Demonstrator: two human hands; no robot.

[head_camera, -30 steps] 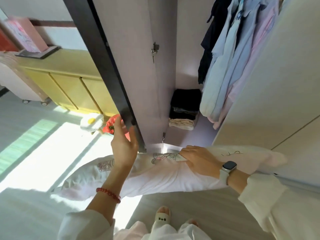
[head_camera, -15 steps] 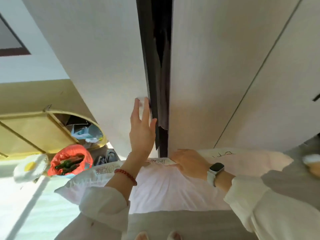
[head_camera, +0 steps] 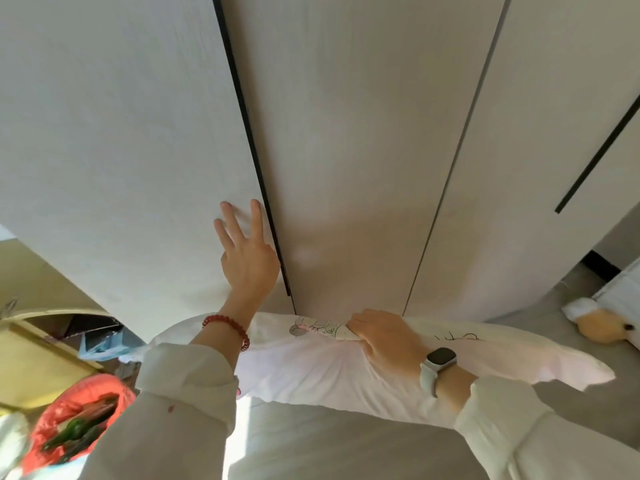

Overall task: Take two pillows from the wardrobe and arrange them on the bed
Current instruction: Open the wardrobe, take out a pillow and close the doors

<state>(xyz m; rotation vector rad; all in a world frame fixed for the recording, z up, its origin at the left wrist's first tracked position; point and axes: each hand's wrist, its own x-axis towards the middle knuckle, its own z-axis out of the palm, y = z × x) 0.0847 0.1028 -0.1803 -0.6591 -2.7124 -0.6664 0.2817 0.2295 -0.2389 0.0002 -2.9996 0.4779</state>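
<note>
The left hand [head_camera: 247, 261] lies flat against the pale wardrobe door [head_camera: 131, 140], fingers [head_camera: 228, 216] spread and empty, just beside the door's dark edge, where that door meets the next panel [head_camera: 349, 140]. A red bead bracelet [head_camera: 230, 327] circles its wrist above a rolled white sleeve [head_camera: 187, 379]. The right hand [head_camera: 384, 337] is closed over the top edge of a pillow [head_camera: 311, 372], fingers curled into the fabric so that it puckers beneath them; a smartwatch [head_camera: 440, 358] on a pale band sits on that wrist. The pillow hangs in front of the person, low against the foot of the wardrobe, with its long axis running side to side across the view: one end passes behind the left forearm, the other tapers to a corner [head_camera: 595, 375] well out to the right. It is white with a faint pink cast, soft and creased, with small line-drawn cartoon figures printed along its upper edge. Only one pillow can be made out for certain. To the lower left stand a yellow cabinet [head_camera: 38, 368] and an orange-red bag [head_camera: 86, 396] holding something green. At the far right a plush toy [head_camera: 602, 327] lies on the grey floor [head_camera: 346, 445].
</note>
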